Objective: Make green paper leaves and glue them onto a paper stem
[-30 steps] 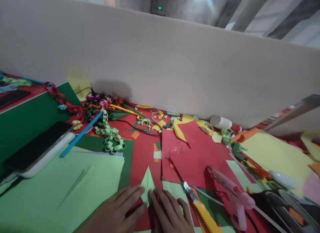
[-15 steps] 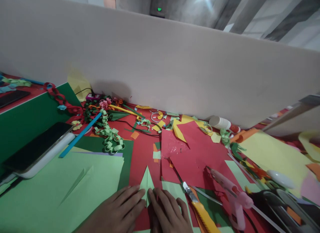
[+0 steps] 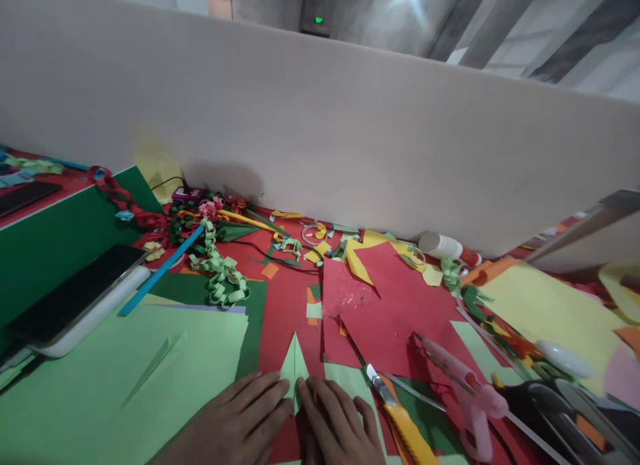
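Folded paper (image 3: pixel 294 365): light green, narrow pointed triangle with a centre crease, tip aimed away from the person, lying flat on red sheets at the near table edge.
Left hand (image 3: pixel 235 425): fingers spread flat, fingertips pressing the paper's left side.
Right hand (image 3: pixel 337 425): fingers extended flat, pressing its right side.
Utility knife (image 3: pixel 400 415): yellow, just right of the right hand.

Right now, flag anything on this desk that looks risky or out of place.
The yellow utility knife lies with its blade out, just right of the right hand. Both hands press the folded green paper; the left hand lies flat. Paper scraps litter the desk.
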